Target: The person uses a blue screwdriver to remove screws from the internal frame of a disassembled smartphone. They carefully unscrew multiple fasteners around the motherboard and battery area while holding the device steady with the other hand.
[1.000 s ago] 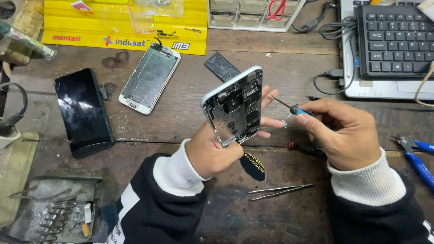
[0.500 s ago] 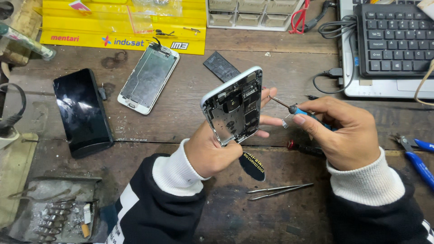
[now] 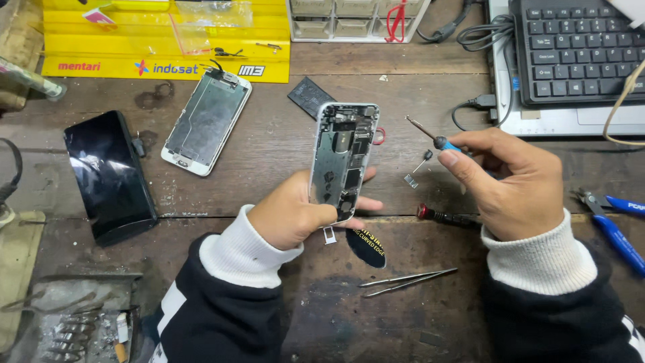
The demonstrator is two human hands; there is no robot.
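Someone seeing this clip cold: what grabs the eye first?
Dead centre, the left hand holds up an opened phone body with its bare circuitry facing the camera. To its right, the right hand pinches a small blue-handled screwdriver, tip clear of the phone. A detached screen panel and a black phone lie on the wooden bench at left.

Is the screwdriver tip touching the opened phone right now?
No. The screwdriver in the right hand is held clear to the right of the opened phone, which the left hand holds upright.
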